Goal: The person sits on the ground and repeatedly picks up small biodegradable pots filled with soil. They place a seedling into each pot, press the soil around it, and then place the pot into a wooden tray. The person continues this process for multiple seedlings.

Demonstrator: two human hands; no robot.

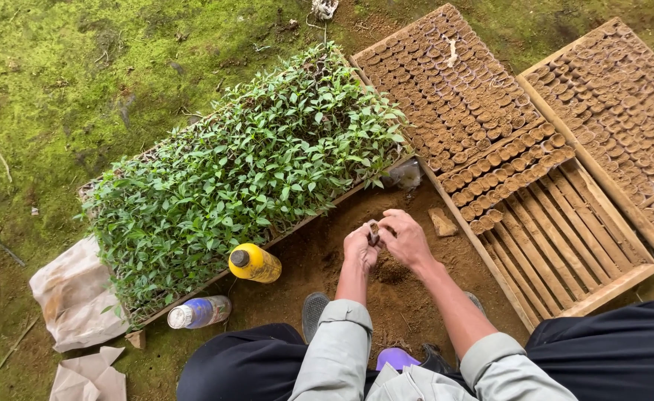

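Both hands meet over a patch of bare brown soil (409,297) on the ground. The left hand (360,247) is curled tight, its grip closed round a small dark pot (373,233) that pokes out above the fingers. The right hand (407,238) bends over the pot from the right, fingertips touching its top; how far that grip closes on it cannot be told. Under the hands lies a small heap of loose soil (391,269).

Just right of the hands a flat brown lump (442,222) rests on the soil. Left of them a yellow bottle (254,263) lies on its side, and further left a clear bottle (198,313), both against the near edge of a tray of green seedlings (245,171). Right of the hands a wooden slatted tray (557,245) holds rows of soil-filled pots (453,96) at its far end, its near end bare slats. A second such tray (624,104) lies beyond it. Crumpled white bags (74,297) lie at the seedling tray's left corner, on mossy ground (60,89).
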